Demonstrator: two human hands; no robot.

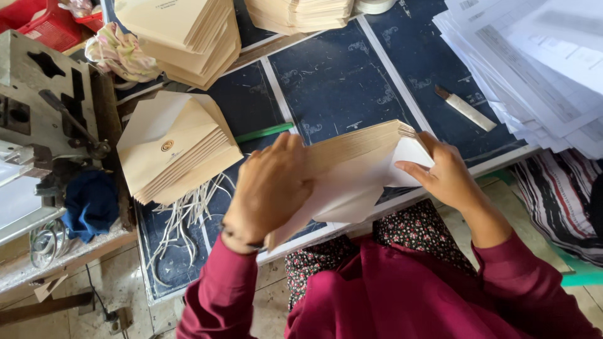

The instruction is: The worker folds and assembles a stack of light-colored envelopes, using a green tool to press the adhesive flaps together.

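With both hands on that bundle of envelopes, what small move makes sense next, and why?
Probably tap the bundle of envelopes edge-down on the dark table to square it. The left hand clasps its near end and the right hand its far end, it is held tilted above the table, and its edges look fanned, unlike the stack of envelopes lying to the left.

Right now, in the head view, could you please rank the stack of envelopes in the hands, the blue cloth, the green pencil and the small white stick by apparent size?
1. Stack of envelopes
2. Blue cloth
3. Green pencil and small white stick: similar in look, so unranked.
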